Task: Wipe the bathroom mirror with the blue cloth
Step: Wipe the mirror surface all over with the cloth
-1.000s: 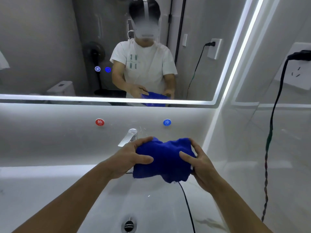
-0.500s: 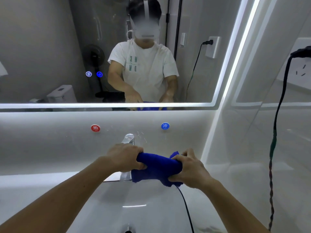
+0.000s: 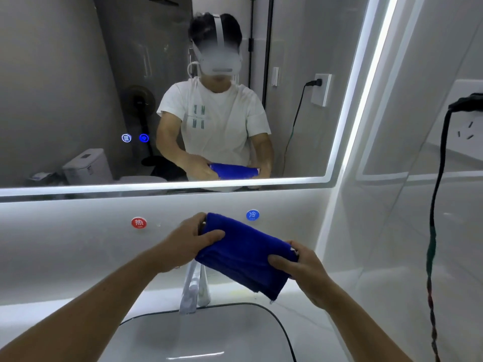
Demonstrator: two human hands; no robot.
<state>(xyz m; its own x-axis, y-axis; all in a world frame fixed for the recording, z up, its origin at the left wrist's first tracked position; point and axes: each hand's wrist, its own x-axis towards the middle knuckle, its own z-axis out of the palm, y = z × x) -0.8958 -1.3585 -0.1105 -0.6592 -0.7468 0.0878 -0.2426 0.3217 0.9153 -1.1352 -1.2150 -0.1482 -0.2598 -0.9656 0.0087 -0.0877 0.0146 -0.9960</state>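
Blue cloth (image 3: pixel 245 254) between hands, below mirror (image 3: pixel 65 74)

A chrome faucet (image 3: pixel 193 288) stands at the back edge of a white basin (image 3: pixel 209 335) with a thin dark rim. On the white wall panel above, a round red hot-water button (image 3: pixel 138 222) sits left of a round blue cold-water button (image 3: pixel 252 215). A dark braided cable (image 3: pixel 432 231) hangs from a white wall socket (image 3: pixel 467 126) at right.

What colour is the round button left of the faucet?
Red button, clearest in the head view.
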